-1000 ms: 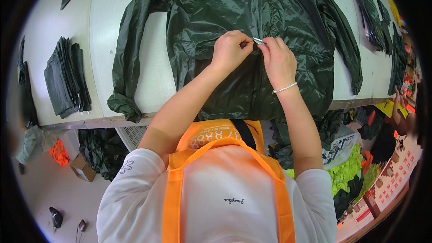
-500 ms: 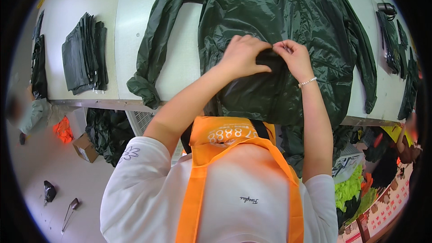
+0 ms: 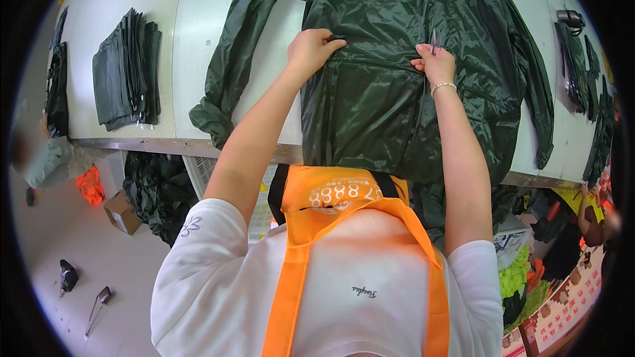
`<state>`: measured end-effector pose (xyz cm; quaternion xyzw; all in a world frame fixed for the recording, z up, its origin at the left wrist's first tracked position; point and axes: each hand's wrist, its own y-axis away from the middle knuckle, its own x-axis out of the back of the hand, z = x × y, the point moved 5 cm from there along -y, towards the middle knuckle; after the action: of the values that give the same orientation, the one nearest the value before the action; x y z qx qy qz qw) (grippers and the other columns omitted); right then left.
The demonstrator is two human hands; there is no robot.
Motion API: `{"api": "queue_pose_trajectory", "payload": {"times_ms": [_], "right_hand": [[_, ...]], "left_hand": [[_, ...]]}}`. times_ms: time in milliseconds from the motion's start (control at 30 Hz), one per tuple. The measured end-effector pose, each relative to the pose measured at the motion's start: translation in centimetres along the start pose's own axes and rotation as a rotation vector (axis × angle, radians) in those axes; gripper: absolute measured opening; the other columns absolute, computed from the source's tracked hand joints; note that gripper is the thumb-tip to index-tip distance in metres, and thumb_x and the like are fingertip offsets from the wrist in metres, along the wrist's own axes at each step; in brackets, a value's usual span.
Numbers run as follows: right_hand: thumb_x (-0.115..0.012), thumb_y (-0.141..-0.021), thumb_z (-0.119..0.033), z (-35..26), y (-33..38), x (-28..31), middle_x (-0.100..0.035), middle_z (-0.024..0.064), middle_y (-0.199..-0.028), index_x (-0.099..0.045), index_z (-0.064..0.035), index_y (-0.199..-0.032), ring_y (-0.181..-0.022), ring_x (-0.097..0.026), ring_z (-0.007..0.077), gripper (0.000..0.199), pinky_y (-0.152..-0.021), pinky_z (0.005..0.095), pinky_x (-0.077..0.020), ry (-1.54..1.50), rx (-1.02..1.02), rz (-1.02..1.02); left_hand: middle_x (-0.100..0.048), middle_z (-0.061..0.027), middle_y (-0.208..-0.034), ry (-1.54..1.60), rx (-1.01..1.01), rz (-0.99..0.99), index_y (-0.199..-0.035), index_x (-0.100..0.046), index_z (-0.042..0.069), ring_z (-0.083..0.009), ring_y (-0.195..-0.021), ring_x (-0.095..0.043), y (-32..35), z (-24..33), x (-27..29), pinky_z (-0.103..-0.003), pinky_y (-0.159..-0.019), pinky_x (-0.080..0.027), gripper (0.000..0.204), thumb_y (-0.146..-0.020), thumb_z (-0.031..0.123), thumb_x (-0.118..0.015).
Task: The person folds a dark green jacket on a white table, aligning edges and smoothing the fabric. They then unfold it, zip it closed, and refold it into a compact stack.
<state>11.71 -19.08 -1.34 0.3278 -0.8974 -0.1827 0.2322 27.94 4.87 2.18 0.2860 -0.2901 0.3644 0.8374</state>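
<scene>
Overhead, the head camera looked down on a dark green rain jacket (image 3: 410, 92) spread flat across a pale tabletop (image 3: 205, 26), its lower part hanging over the near edge toward the person. One sleeve trailed off to the left and bunched at the cuff near the tabletop's front edge; the other sleeve ran down the right side.

The left hand (image 3: 312, 49) was closed on a fold of the jacket's fabric, fingers curled over it and thumb pointing right along the crease. The right hand (image 3: 433, 63) pinched the same crease further to the right, its fingers closed on the cloth and on a small, thin, pale thing that stuck up between them; what that thing was could not be told. A beaded bracelet (image 3: 442, 86) sat on the right wrist. Between the two hands the fabric was drawn into a straight horizontal fold, with a squarish panel of jacket lying below it.

On the left part of the tabletop lay a stack of folded dark pieces (image 3: 126, 69), well apart from the jacket, and another dark pile (image 3: 56, 86) lay at the far left edge. More dark items (image 3: 582, 59) lay along the right edge. The person wore a white shirt under an orange apron (image 3: 344, 201). Below the tabletop, on the floor, stood a small cardboard box (image 3: 122, 211) beside a heap of dark cloth (image 3: 159, 192).
</scene>
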Motion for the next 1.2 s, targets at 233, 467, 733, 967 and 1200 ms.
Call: {"api": "queue_pose_trajectory", "payload": {"times_ms": [233, 467, 733, 967, 1200], "right_hand": [[-0.057, -0.089, -0.005, -1.4, 2.4, -0.9, -0.066, 0.0064, -0.091, -0.063, 0.0006, -0.1, -0.071, -0.066, 0.0151, 0.013, -0.061, 0.0249, -0.0527, -0.068, 0.248, 0.117], [-0.061, -0.084, -0.007, -2.7, 14.9, -6.6, -0.062, 0.0116, -0.09, -0.06, -0.0087, -0.102, -0.076, -0.063, 0.0271, 0.018, -0.07, 0.0325, -0.0518, 0.408, 0.877, -0.333], [-0.061, -0.087, -0.032, -2.3, 17.4, -8.2, -0.06, 0.0161, -0.098, -0.047, -0.0026, -0.109, -0.089, -0.061, 0.0338, 0.039, -0.075, 0.0407, -0.0492, 0.725, 0.692, -0.483], [-0.06, -0.088, -0.026, -3.4, 16.8, -9.2, -0.06, 0.0147, -0.096, -0.05, -0.0029, -0.101, -0.088, -0.06, 0.0331, 0.029, -0.074, 0.0413, -0.0485, 0.876, 0.728, -0.503], [-0.062, -0.085, -0.026, -4.8, 17.7, -11.0, -0.059, 0.0121, -0.09, -0.054, -0.0033, -0.092, -0.086, -0.06, 0.0298, 0.025, -0.072, 0.0395, -0.0503, 1.115, 0.902, -0.458]], "left_hand": [[-0.056, -0.0068, -0.065, 0.122, -0.275, 0.423, -0.067, -0.06, 0.004, -0.0195, -0.061, -0.055, 6.4, -0.5, 1.2, -0.032, -0.057, -0.045, 0.028, -0.07, 0.024, -0.079], [-0.061, -0.0086, -0.07, 0.026, -0.161, 0.164, -0.079, -0.07, 0.006, -0.0226, -0.065, -0.06, 12.7, -1.7, -1.2, -0.032, -0.059, -0.046, 0.02, -0.072, 0.023, -0.076], [-0.057, -0.0011, -0.062, 0.342, -0.024, -0.082, -0.082, -0.069, 0.001, -0.0077, -0.056, -0.044, 11.0, -4.4, -1.9, -0.026, -0.051, -0.037, 0.017, -0.076, 0.016, -0.074], [-0.051, 0.0039, -0.063, 0.539, 0.006, -0.181, -0.083, -0.065, 0.0, -0.0042, -0.059, -0.041, 11.2, -5.1, -1.6, -0.023, -0.053, -0.036, 0.014, -0.082, 0.014, -0.07], [-0.056, 0.0014, -0.073, 0.534, -0.021, -0.077, -0.087, -0.065, 0.001, -0.0068, -0.063, -0.045, 11.4, -5.3, -1.2, -0.023, -0.057, -0.039, 0.012, -0.08, 0.01, -0.069]]}}
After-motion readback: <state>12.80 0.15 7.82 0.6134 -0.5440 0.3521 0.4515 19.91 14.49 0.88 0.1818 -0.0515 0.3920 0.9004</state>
